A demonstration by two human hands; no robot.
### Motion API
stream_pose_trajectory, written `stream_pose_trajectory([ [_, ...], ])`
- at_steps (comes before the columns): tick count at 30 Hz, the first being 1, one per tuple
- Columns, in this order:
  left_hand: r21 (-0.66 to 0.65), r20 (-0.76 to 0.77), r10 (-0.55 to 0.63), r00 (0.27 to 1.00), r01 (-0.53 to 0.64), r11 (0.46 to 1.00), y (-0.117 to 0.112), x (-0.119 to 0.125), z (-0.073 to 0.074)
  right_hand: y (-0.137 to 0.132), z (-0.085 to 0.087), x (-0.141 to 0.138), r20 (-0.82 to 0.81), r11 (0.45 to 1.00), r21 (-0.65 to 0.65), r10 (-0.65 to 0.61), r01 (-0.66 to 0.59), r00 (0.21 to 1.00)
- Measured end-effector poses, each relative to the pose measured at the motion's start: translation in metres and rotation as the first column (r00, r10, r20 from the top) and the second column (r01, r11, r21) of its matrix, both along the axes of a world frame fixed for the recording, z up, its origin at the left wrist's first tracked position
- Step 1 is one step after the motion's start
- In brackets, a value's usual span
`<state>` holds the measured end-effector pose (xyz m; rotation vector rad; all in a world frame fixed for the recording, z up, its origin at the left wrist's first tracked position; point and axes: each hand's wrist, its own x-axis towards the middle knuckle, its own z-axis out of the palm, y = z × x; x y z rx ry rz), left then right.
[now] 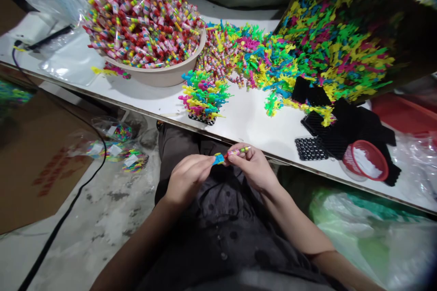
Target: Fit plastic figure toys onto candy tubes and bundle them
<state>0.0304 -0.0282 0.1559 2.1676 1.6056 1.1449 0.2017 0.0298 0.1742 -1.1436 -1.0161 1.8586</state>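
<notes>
Fingers of the left hand are clamping on a small blue-and-yellow piece, while the right hand is pinching a red-ended tube between its fingers, the red end pointing at the piece and lying just beside it; whether they are joining, I cannot tell. Both pieces are hovering over the lap, off the near edge of the white desk. Near that edge, a black rack is carrying colourful figures; a heaped bowl is standing farther left, and a red basket is sitting by the near edge, toward the right.
</notes>
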Motion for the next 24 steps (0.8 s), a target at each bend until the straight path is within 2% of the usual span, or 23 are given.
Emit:
stream_pose_trajectory([
  [4, 0.019, 0.014, -0.016, 1.0, 0.016, 1.0, 0.001, 0.0, -0.001, -0.002, -0.001, -0.001, -0.013, 1.0, 0.006, 0.009, -0.009, 1.0],
  [10, 0.058, 0.018, -0.026, 1.0, 0.025, 0.998, 0.003, 0.001, -0.005, -0.001, -0.014, 0.001, -0.016, 0.999, -0.002, 0.033, -0.033, 0.999],
  [12, 0.036, 0.036, -0.05, 0.998, 0.048, 0.998, 0.005, 0.0, -0.005, 0.005, -0.016, 0.008, 0.048, 0.994, 0.022, 0.103, -0.104, 0.994],
  [14, -0.035, 0.05, -0.083, 0.995, 0.085, 0.996, 0.007, -0.003, -0.004, 0.013, -0.015, 0.017, 0.169, 0.969, 0.068, 0.223, -0.237, 0.96],
  [17, -0.187, 0.03, -0.143, 0.989, 0.146, 0.971, 0.01, -0.009, 0.001, 0.024, -0.01, 0.028, 0.374, 0.876, 0.222, 0.328, -0.427, 0.868],
  [20, -0.314, -0.027, -0.188, 0.982, 0.17, 0.934, 0.016, -0.015, 0.011, 0.028, -0.006, 0.034, 0.554, 0.719, 0.439, 0.255, -0.539, 0.792],
  [22, -0.329, -0.09, -0.199, 0.976, 0.16, 0.931, 0.022, -0.018, 0.024, 0.03, -0.007, 0.036, 0.636, 0.613, 0.514, 0.198, -0.6, 0.746],
  [24, -0.267, -0.134, -0.176, 0.975, 0.135, 0.954, 0.027, -0.02, 0.044, 0.032, -0.011, 0.039, 0.657, 0.565, 0.547, 0.167, -0.617, 0.736],
])
